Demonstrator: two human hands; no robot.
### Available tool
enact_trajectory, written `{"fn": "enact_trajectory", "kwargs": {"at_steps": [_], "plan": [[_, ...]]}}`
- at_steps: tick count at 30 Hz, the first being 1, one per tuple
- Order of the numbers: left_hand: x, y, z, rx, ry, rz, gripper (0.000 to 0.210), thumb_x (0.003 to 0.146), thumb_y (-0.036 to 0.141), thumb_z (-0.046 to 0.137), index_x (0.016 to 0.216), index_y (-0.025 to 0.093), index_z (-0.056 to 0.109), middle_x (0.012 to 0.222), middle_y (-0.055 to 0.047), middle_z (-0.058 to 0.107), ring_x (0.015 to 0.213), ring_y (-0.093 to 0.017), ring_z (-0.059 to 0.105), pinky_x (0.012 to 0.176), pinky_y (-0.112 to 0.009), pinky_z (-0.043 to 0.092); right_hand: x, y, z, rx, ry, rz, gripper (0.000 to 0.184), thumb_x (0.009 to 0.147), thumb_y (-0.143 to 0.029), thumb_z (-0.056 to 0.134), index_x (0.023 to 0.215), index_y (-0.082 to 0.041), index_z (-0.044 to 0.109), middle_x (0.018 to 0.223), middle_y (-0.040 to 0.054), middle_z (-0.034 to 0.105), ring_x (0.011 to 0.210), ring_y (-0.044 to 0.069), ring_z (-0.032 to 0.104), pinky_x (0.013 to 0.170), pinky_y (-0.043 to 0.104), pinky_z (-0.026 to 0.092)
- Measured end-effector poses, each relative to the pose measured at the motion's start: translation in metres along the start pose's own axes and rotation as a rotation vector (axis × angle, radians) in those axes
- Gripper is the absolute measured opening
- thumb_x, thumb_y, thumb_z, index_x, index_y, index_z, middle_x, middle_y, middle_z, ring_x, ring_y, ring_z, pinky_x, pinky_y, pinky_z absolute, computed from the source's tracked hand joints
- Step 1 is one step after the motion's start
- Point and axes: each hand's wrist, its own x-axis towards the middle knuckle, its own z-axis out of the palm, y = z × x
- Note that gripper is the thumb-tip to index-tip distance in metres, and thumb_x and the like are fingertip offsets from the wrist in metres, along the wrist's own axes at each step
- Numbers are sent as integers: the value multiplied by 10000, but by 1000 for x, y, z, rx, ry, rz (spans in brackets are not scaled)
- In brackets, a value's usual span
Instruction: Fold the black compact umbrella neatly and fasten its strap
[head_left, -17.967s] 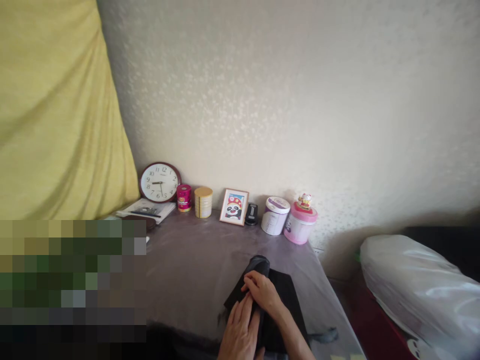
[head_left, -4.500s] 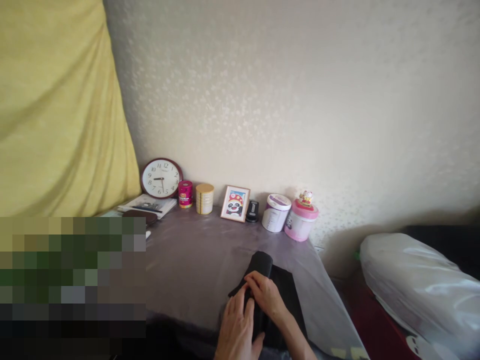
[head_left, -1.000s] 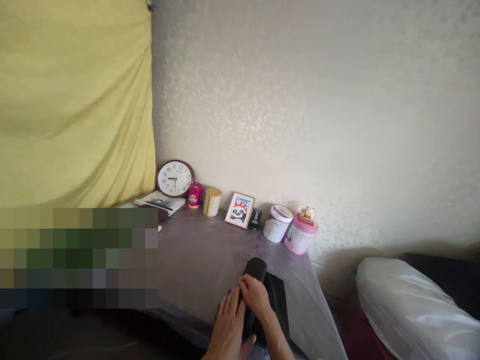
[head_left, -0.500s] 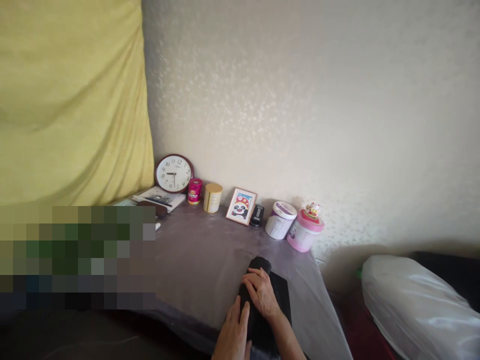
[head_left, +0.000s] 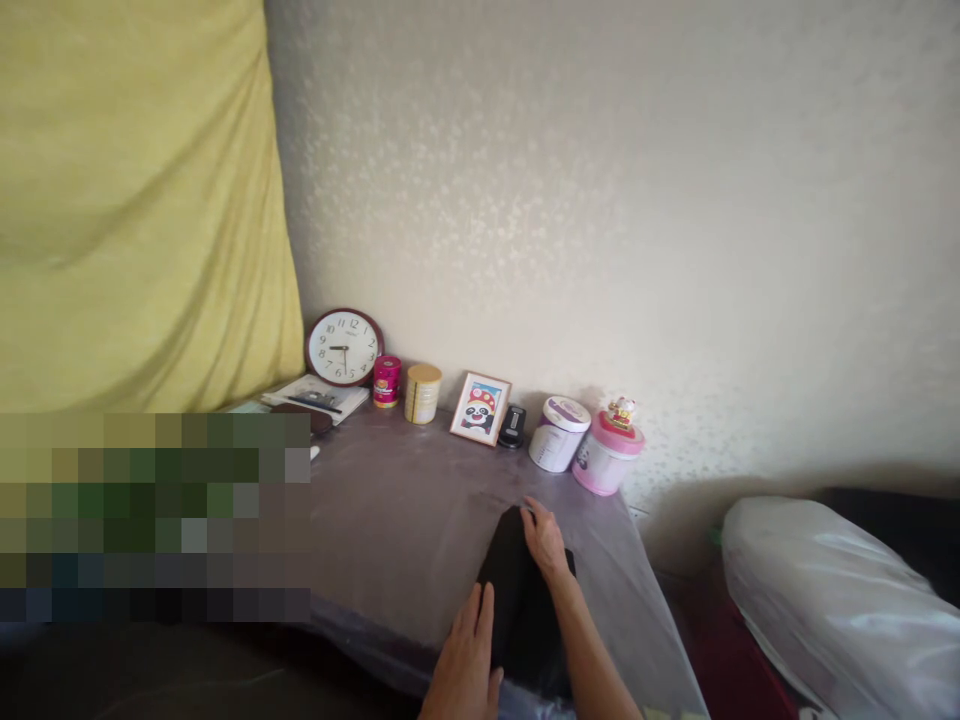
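A black folded cloth [head_left: 514,590], its garment kind unclear, lies on the near right part of the table. My right hand [head_left: 546,540] is at its far end, with thumb and fingers closed on the top right edge. My left hand [head_left: 466,645] rests along the cloth's left edge, fingers stretched out and lying flat. The near end of the cloth is partly hidden between my forearms.
The table [head_left: 390,520] has a grey cover. Along the wall stand a clock [head_left: 345,347], a pink tin [head_left: 387,382], a yellow-lidded can [head_left: 423,395], a panda picture frame [head_left: 481,410], a white tub [head_left: 559,435] and a pink-lidded tub [head_left: 607,455].
My right hand has moved from lying across the cloth to its far right edge and grips it there. The cloth's far end now looks pointed. The left hand has hardly moved.
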Motion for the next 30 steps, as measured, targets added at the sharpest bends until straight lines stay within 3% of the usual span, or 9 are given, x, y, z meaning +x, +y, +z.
{"fn": "enact_trajectory", "kwargs": {"at_steps": [5,9,12,17,21,30], "plan": [[-2,-3,8,17,86,32,801,694,111,440,1400,99,63,1492,-97,132,1359,-198,171,1095,-299,198,-33,44,-32,-55,122,283,414,847,-317,343,1107,-88,570,1055,174,650,981,258,610,847,365,435],[-4,-4,13,7,136,46,786,709,117,432,1406,122,68,1493,-82,140,1357,-193,177,1091,-301,205,-67,58,-45,-51,85,333,351,824,-377,380,927,-172,645,925,108,700,884,253,644,769,322,454],[-5,-4,12,0,137,54,782,712,121,425,1407,123,66,1494,-83,136,1359,-193,170,1092,-310,203,-82,52,-46,-13,57,315,340,814,-401,391,888,-192,649,901,91,704,865,244,647,746,305,454],[-5,-3,11,-5,134,36,794,701,124,427,1407,126,64,1492,-89,139,1355,-193,185,1087,-316,218,-92,34,-43,13,53,290,382,807,-428,408,986,-156,609,841,105,700,818,259,653,712,322,467],[-4,-3,10,-30,129,32,803,692,130,435,1406,123,68,1493,-93,118,1354,-199,191,1087,-326,218,-98,24,-36,32,52,311,417,763,-390,495,1060,-108,576,998,153,673,971,287,619,813,340,461],[-6,-3,9,3,101,-18,861,659,79,477,1407,137,54,1481,-117,179,1343,-212,225,1068,-296,240,-84,-19,-23,232,35,164,399,799,-362,473,1128,-151,553,1036,101,667,998,239,603,827,310,470]]}}
